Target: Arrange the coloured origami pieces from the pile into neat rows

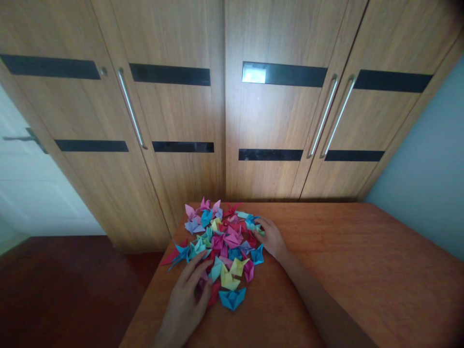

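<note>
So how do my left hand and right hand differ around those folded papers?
Your left hand is at the near left of the folded papers, while your right hand is at their far right. The left hand's thumb is beside a red piece; the right hand's fingers are by a blue piece. The left hand looks larger in the picture than the right hand. Both are bare.
</note>
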A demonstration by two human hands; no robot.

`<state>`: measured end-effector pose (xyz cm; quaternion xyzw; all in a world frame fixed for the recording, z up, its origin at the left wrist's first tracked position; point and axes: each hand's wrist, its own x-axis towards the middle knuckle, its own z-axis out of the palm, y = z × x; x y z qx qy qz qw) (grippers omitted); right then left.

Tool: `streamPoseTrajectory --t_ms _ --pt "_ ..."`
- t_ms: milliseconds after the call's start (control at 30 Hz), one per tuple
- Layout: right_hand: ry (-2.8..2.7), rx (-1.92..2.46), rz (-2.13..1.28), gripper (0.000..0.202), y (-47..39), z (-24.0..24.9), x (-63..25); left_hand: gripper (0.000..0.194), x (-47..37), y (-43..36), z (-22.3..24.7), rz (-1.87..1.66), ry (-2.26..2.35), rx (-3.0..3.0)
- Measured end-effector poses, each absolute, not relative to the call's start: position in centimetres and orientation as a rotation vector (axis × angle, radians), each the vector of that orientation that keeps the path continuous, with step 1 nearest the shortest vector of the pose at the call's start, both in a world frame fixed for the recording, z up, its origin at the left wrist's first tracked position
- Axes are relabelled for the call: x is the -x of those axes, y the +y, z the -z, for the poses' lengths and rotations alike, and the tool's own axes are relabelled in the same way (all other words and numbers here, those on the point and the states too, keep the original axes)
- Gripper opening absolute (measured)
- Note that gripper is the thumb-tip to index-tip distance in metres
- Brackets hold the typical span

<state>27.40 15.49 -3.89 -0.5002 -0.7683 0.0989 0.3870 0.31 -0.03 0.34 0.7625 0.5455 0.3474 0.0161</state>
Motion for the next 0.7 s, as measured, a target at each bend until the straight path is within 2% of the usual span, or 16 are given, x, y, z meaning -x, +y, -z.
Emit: streamPoseTrajectory --t_ms 167,700 --pt "-1.948 1.263 -0.212 0.021 15.4 3.8 -27.4 0.035 -0.3 0.0 -0.1 -1.063 1.707 -2.368" --pt "-2.131 1.528 -0.086 0.035 15.5 2.2 -26.3 0.035 -0.3 -0.1 -0.1 -1.037 1.699 -2.363"
